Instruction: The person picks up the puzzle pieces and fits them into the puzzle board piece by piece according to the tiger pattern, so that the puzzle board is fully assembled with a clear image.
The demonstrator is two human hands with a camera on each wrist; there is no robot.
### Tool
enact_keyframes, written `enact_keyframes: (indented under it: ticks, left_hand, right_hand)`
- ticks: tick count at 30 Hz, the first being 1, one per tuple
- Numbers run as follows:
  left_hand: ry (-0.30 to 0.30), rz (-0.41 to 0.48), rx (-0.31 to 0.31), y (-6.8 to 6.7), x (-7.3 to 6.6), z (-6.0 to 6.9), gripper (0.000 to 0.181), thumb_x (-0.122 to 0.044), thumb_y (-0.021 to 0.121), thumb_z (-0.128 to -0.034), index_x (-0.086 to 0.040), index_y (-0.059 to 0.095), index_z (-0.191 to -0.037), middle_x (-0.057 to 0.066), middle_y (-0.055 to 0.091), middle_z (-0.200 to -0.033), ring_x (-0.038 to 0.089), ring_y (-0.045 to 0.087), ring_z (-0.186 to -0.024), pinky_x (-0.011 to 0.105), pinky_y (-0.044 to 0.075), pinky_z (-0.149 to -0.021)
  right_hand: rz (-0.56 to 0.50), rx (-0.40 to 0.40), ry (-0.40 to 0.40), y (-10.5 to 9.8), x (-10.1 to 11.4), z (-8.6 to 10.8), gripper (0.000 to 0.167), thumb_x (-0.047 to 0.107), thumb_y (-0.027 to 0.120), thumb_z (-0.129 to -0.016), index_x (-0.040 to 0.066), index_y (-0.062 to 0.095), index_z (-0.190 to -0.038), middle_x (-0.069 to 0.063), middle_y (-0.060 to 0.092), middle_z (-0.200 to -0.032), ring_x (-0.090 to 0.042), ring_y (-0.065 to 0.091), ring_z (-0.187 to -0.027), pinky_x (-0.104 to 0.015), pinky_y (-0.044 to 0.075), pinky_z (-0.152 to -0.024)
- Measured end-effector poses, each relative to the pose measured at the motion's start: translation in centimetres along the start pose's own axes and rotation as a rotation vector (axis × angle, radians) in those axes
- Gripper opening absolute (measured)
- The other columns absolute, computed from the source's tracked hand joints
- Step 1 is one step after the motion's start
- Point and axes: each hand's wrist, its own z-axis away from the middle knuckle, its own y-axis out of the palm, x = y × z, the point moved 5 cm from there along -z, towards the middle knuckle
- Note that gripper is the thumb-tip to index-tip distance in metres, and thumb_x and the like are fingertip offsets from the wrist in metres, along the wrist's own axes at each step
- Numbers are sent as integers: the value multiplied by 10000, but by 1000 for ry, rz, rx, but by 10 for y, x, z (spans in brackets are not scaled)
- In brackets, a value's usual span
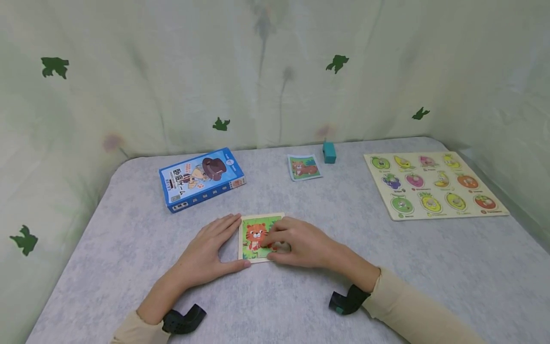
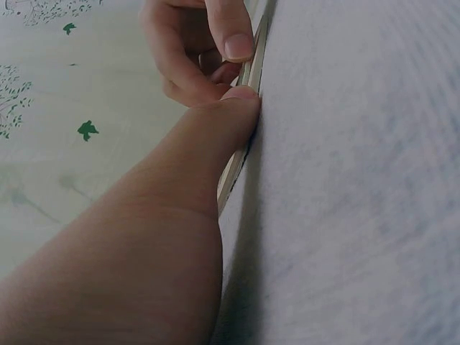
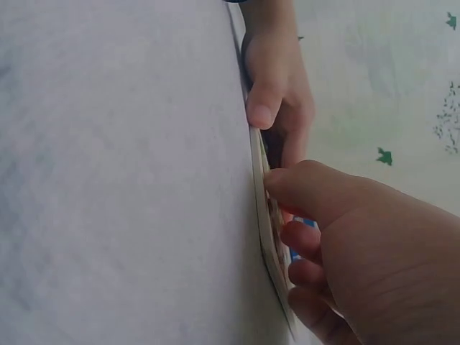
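A small wooden jigsaw puzzle (image 1: 256, 231) with an orange tiger on green lies flat on the table between both hands. My left hand (image 1: 205, 255) rests along its left side, long fingers extended to the upper corner and thumb on the lower corner. My right hand (image 1: 301, 242) covers the right part, its fingers bent and the thumb low. Between that thumb and the fingertips is a puzzle piece (image 1: 261, 253) at the lower part of the picture, mostly hidden. Seen edge-on in the right wrist view, the wooden board (image 3: 260, 208) lies under the right thumb.
A blue game box (image 1: 202, 179) lies at the back left. Behind the puzzle are a bear picture card (image 1: 304, 167) and a teal block (image 1: 329, 153). A wooden fruit board (image 1: 436, 186) lies at the right. A pale curtain (image 1: 275, 71) hangs behind the table.
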Motion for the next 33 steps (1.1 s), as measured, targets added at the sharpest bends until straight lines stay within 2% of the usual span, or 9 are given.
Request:
enact_keyframes:
  ticks: [7,17,26,30,33]
  left_hand:
    - [-4,-2,-4,-3,1,1,1039,-705,726,-828,-113,375,-1606,68,335,-1677,339,292,-1549,596,258,-1238]
    - [-10,0,-5,-5,2,4,1036,-697,729,-831,-110,371,-1607,65,338,-1676,333,297,-1548,604,262,-1233]
    - [-2,4,-12,-3,2,4,1034,-710,717,-833,-128,364,-1612,53,336,-1678,323,298,-1549,602,265,-1234]
    - [2,3,-3,-2,1,2,1032,-718,705,-838,-130,360,-1614,52,332,-1680,320,296,-1551,608,270,-1231]
    - [0,7,4,-1,1,1,1034,-721,701,-840,-127,357,-1614,52,327,-1682,320,292,-1553,610,271,-1231]
  right_hand:
    - [16,9,16,0,2,-2,233,343,764,-943,253,798,-1156,89,692,-1093,-54,596,-993,-238,539,-875]
    - [54,12,-9,2,6,-4,211,323,733,-966,261,798,-1157,82,688,-1103,-58,601,-1003,-232,543,-874]
    - [32,28,-2,0,6,-2,199,291,733,-969,241,801,-1149,89,701,-1104,-63,606,-1008,-244,541,-900]
    - [36,17,-10,0,7,1,184,286,734,-973,234,813,-1131,84,697,-1084,-58,602,-976,-226,536,-863]
    - [81,16,-24,-1,9,2,175,287,732,-976,233,823,-1115,78,694,-1069,-64,594,-950,-205,526,-825]
